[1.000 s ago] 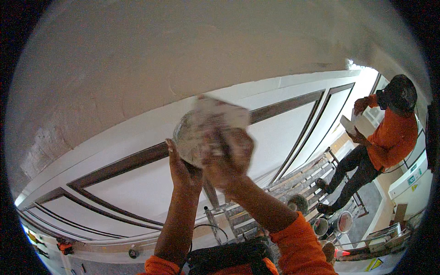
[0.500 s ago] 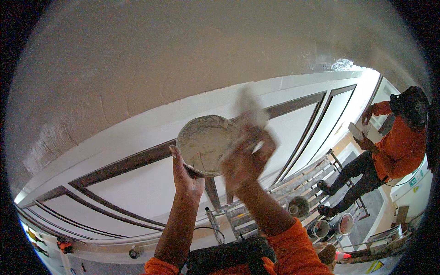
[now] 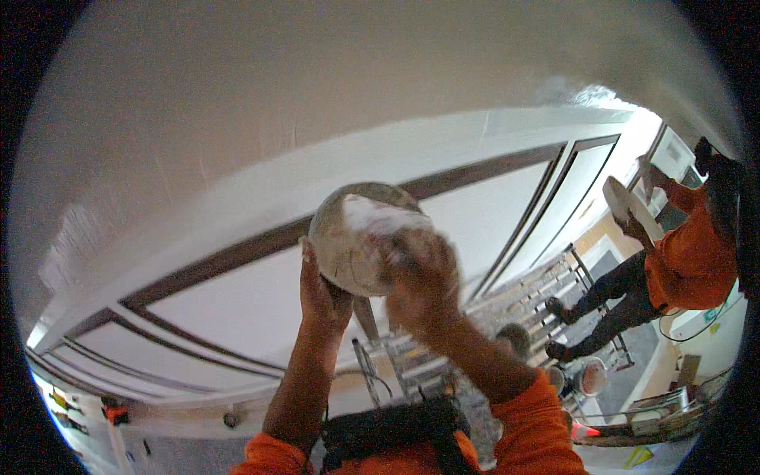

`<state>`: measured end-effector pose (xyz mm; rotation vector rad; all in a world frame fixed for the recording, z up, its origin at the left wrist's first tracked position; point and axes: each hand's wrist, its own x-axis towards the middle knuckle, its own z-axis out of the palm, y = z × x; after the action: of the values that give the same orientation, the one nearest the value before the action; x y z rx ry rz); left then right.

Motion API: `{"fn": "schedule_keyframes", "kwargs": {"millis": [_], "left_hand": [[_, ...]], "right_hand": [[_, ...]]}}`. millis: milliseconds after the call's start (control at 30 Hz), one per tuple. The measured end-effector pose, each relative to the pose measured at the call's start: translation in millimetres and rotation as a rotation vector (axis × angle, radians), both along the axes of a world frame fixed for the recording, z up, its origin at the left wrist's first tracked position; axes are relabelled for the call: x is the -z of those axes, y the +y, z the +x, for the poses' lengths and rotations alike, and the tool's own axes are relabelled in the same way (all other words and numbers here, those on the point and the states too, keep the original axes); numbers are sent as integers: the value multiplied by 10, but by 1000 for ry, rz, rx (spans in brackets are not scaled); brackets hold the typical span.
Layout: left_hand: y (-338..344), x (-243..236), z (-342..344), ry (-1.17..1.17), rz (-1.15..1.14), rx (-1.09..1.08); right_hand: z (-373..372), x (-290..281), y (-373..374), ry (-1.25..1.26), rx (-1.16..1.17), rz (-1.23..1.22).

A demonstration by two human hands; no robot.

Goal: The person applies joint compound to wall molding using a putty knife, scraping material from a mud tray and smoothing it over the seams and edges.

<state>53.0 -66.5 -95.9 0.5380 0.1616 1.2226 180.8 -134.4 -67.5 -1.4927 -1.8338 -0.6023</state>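
My left hand [image 3: 323, 285] grips a round, plaster-coated hawk [image 3: 336, 241] from below and its left side, with its face tipped toward me. The thumb shows at the hawk's left edge; the other fingers are partly hidden beneath. My right hand [image 3: 427, 281] is closed in front of the hawk's right side, smeared by motion. In it is a pale flat tool [image 3: 380, 215], lying across the upper right of the hawk's face. Blur hides its exact kind. Above both hands spreads a plastered surface [image 3: 261, 95], beige with a few ridges.
A co-worker in orange [image 3: 689, 261] stands at right on a slatted scaffold platform [image 3: 507, 313], holding a pale round board [image 3: 625, 204]. Buckets [image 3: 590, 376] sit near the co-worker's feet. White panels with dark trim [image 3: 237, 324] run behind my hands. A cable hangs by the co-worker.
My right hand has brought the pale tool down from above the hawk's right edge onto its face. The hawk has risen slightly. The co-worker's board has tilted and shifted.
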Motion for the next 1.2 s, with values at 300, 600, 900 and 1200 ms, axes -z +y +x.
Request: {"fn": "schedule_keyframes", "kwargs": {"millis": [300,600,900,1200], "left_hand": [[-630,307,443,220,-15,142],[-785,5,847,304,-315,379],[-837,467,1506,704,-279,-11],[-933,671,1529,579,-192,98]], "right_hand": [[612,-135,-242,102,-106,-486],[1133,-306,-317,-59,-426,-947],[2161,396,252,997,-468,-1875],[2495,658,-679,2012,-575,-979]]}}
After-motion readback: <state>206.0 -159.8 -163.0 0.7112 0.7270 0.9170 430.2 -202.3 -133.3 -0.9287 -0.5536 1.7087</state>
